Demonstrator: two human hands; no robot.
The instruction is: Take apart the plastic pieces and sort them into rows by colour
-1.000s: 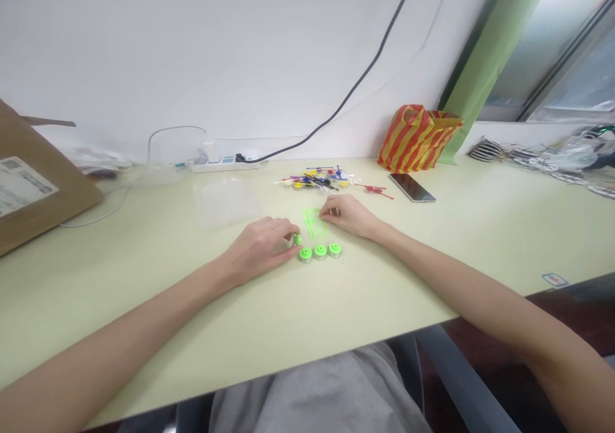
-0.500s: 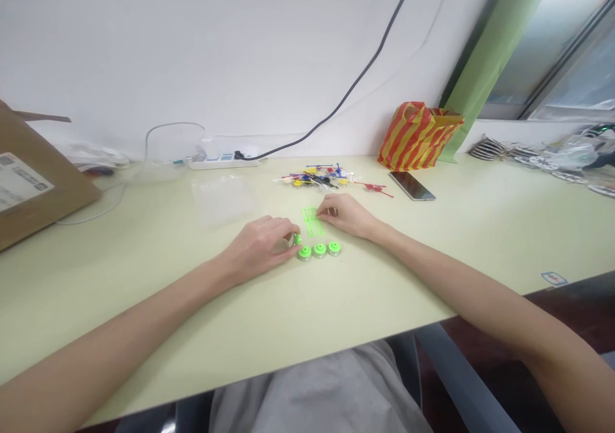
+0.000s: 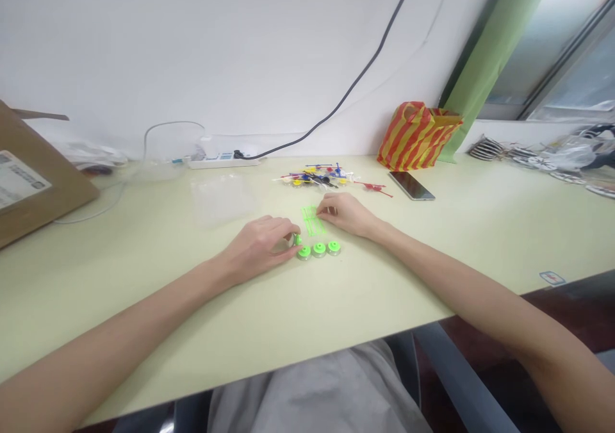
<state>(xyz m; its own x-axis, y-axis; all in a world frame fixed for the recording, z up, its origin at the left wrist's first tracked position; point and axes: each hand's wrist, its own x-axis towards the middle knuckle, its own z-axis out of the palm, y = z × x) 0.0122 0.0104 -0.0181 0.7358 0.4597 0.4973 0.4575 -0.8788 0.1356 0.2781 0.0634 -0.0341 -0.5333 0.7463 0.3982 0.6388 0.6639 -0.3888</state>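
Note:
My left hand [image 3: 257,247] rests on the pale green table [image 3: 144,279] and is curled around a small round part [image 3: 296,239], which shows green at its end. My right hand [image 3: 348,215] is next to it, its fingertips pinched at the right edge of a flat, bright green plastic sprue [image 3: 311,221]. Just below the hands stands a row of 3 green-and-silver wheels [image 3: 319,249], with the leftmost almost touching the held part. Most of the held part is hidden by my left fingers.
A heap of multicoloured plastic parts [image 3: 311,175] and a red plastic piece [image 3: 373,187] lie beyond my hands. Also on the table are a transparent plastic sheet [image 3: 221,199], a smartphone [image 3: 412,186], a red-and-yellow striped bag [image 3: 417,137], a power strip [image 3: 221,163] and a cardboard box [image 3: 38,183].
The view has tilted slightly. My right fingertips have shifted a little left along the green sprue. My left hand's hold on the round part looks unchanged.

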